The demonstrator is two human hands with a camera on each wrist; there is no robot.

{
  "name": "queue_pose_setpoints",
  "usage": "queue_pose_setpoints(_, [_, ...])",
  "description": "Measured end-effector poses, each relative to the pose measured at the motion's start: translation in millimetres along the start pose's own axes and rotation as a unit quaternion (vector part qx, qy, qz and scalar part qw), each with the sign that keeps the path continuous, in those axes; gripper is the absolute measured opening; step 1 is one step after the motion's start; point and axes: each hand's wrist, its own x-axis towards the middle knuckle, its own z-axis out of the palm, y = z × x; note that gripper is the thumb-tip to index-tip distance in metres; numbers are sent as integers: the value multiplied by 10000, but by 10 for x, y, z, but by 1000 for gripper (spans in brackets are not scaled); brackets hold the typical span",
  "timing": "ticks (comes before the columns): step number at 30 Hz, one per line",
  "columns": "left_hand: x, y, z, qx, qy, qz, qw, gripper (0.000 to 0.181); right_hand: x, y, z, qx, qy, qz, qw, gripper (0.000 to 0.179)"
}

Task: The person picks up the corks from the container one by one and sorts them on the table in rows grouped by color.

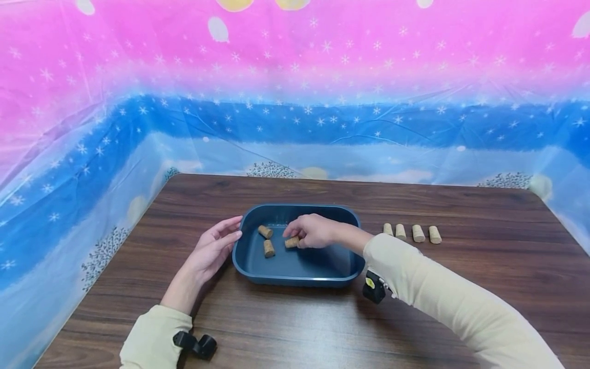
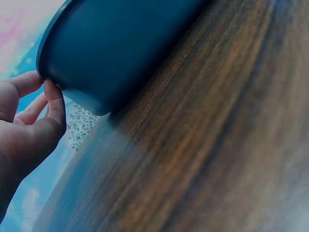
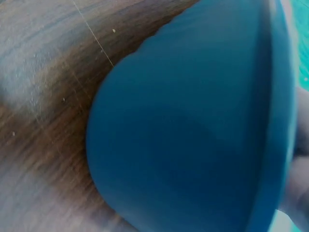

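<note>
In the head view a dark blue rectangular tub (image 1: 295, 281) stands on the table. My right hand (image 1: 315, 231) reaches down inside it and pinches a cork (image 1: 291, 243) between thumb and fingers. Left of that cork, two others lie on the tub's floor, an upper cork (image 1: 265, 231) and a lower cork (image 1: 269, 249). My left hand (image 1: 214, 251) touches the tub's left end from outside, thumb and fingertips right at the rim. The left wrist view shows the same fingertips against the tub's wall (image 2: 111, 48). In the right wrist view the tub's side (image 3: 183, 125) hides most of my right hand.
Several corks stand in a row on the table right of the tub, the rightmost cork (image 1: 435, 235) nearest the right arm's sleeve (image 1: 442, 287). The brown wood-grain table (image 1: 295, 328) is backed by a pink and blue snowflake cloth (image 1: 322, 118) along its far and side edges.
</note>
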Motion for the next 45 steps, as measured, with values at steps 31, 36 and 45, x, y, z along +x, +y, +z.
queue_pose_setpoints(31, [-43,16,-6,188,35,-109,9998,44,-541,118,-207,1213,742,12,9898,32])
queue_pose_setpoints(36, [-41,16,-3,176,12,-89,9998,42,-695,196,-237,1532,894,113,9841,38])
queue_pose_setpoints(45, [-33,16,34,102,-5,11,9999,38,-933,394,-280,1652,1266,416,9772,42])
